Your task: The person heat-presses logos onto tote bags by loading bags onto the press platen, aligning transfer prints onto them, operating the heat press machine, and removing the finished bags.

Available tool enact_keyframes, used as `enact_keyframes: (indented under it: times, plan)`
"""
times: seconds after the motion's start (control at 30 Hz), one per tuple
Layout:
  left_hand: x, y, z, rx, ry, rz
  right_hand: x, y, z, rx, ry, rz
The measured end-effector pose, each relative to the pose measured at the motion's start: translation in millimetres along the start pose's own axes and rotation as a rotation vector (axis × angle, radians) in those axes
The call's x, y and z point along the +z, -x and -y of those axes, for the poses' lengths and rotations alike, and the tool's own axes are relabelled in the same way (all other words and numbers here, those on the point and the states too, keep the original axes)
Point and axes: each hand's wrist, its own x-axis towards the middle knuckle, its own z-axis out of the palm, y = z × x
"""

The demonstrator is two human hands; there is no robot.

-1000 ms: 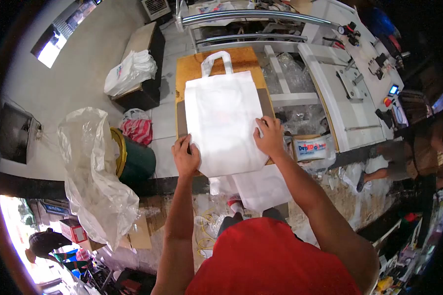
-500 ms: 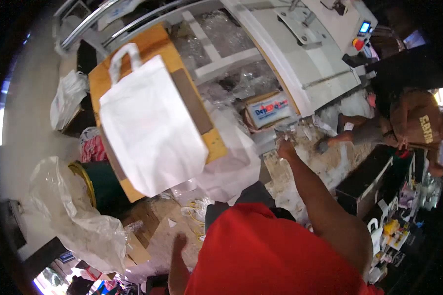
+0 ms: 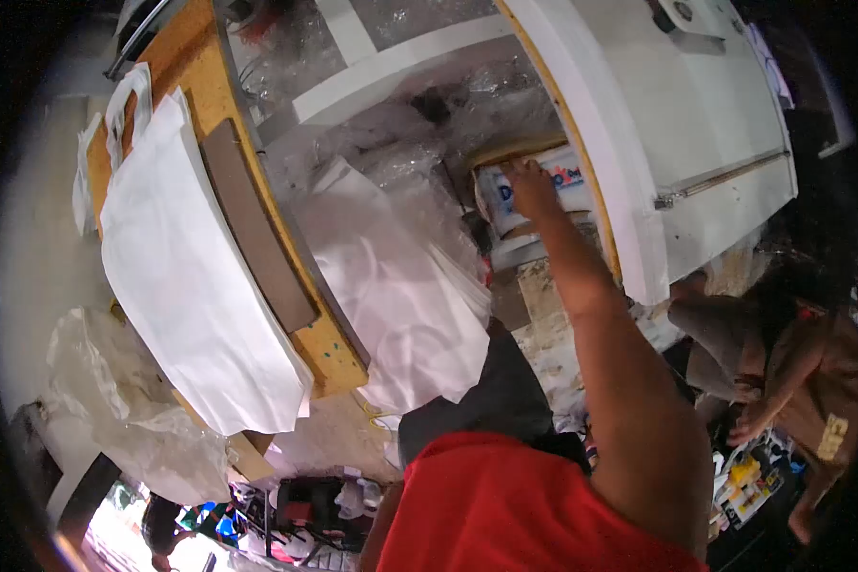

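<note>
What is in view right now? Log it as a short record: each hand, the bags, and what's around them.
Right hand: on the printed white pack; whether its grip has closed is unclear
Left hand: out of view
White bag: lying on the wooden board, handles toward the board's far end
Grey-brown strip: on the board, showing along the bag's right side
White fabric: right of the board, between it and the printed pack
Other person: at the right edge, brown top

We see a white packet with blue and red lettering, lying print-up in a brown box.
</note>
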Motion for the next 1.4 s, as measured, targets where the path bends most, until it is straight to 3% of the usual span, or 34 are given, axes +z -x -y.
enact_keyframes:
  times: [0.03,0.1,0.2,0.27,0.37,0.5,0.6,0.67,0.77,0.9,1.1,1.17,1.2,1.27,1.4]
  plan:
    - [2,3,-1,-0.01,-0.002,0.004,-6,-2,-1,0.0,0.003,0.104]
    - [3,5,-5,-0.021,-0.002,0.006,25,-13,-22,-0.045,0.087,-0.019]
    - [9,10,-4,-0.032,-0.005,0.009,9,-10,-20,-0.106,-0.048,0.076]
    - [11,10,-4,-0.034,-0.009,0.018,-1,0,-5,0.207,-0.39,-0.012]
    - [14,12,-3,-0.035,-0.018,0.03,40,8,12,0.291,-0.255,-0.114]
    - [20,14,2,-0.04,-0.027,0.044,73,8,9,0.298,-0.335,-0.199]
    - [23,13,6,-0.037,-0.032,0.052,59,16,7,0.321,-0.329,-0.159]
    - [27,14,10,-0.034,-0.034,0.059,38,33,11,0.509,-0.439,-0.298]
    - [35,14,13,-0.04,-0.029,0.077,56,36,-2,0.375,-0.332,-0.258]
    - [43,18,16,-0.037,-0.036,0.092,74,19,-28,0.433,-0.3,-0.153]
    - [47,21,14,-0.035,-0.032,0.1,25,29,-6,0.297,-0.16,-0.138]
    - [49,22,12,-0.037,-0.034,0.11,65,2,-34,-0.077,-0.221,-0.232]
    - [48,22,11,-0.039,-0.032,0.113,64,1,-32,-0.078,-0.224,-0.222]
    - [51,22,8,-0.038,-0.033,0.122,41,-6,-29,-0.049,0.067,-0.072]
    - [53,20,2,-0.034,-0.035,0.13,13,-16,-28,-0.068,0.13,0.023]
